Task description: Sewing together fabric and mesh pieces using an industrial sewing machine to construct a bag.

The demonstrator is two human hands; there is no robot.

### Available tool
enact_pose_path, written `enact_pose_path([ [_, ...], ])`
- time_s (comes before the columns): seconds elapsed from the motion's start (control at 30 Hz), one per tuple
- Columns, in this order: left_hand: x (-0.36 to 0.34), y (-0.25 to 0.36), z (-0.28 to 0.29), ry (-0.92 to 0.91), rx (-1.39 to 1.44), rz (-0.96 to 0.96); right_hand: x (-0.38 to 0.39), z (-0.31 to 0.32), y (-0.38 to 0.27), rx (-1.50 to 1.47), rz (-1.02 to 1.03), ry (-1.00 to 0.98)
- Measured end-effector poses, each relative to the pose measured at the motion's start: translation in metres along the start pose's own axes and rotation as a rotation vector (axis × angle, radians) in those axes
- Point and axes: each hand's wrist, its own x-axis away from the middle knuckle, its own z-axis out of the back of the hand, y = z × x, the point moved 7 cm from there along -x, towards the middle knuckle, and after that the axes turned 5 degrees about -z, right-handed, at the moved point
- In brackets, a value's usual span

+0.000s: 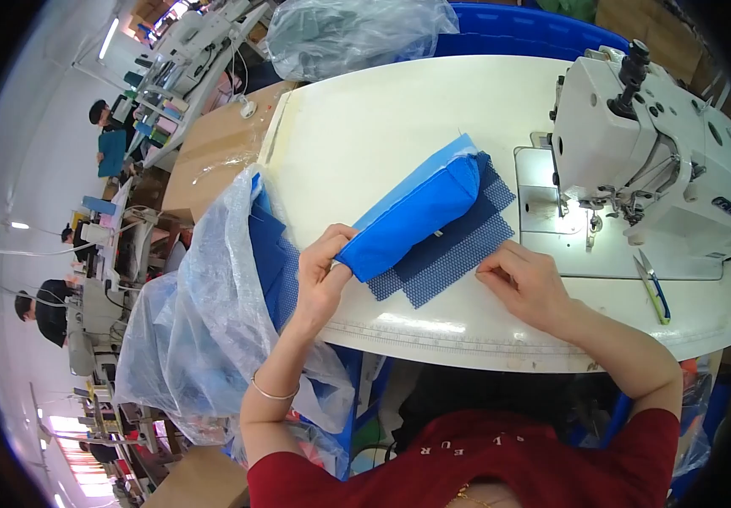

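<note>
My left hand (323,275) is closed on the near left end of a bright blue sewn fabric piece (420,216), which slants up to the right over the white table. A lighter blue strip runs along its far edge. Under it lies dark blue mesh fabric (458,258) with stepped edges. My right hand (526,284) rests by the near right edge of the mesh, fingers curled and pressed together. Whatever its fingertips may hold is hidden.
A white sewing machine (645,152) stands at the right. Thread snips (655,288) with a green-and-blue handle lie near it. Left of the table, a clear plastic bag (213,305) holds more blue fabric. A blue crate (518,30) sits behind the table (365,102). People work far left.
</note>
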Motion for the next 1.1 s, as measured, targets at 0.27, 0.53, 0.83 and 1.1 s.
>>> enact_pose_path([
  [0.27,-0.003,-0.032,0.011,0.203,0.865,0.485,-0.002,0.0,-0.001,-0.037,-0.054,-0.01],
  [0.53,0.005,0.027,0.041,0.433,-0.33,-0.05,-0.003,0.0,-0.004,0.004,-0.008,-0.011],
  [0.83,-0.002,0.034,-0.045,-0.064,-0.736,-0.32,0.002,-0.001,-0.006,-0.011,0.064,0.039],
  [1.1,-0.015,0.045,-0.105,0.018,-0.796,-0.533,0.017,0.023,-0.024,0.028,0.17,-0.104],
])
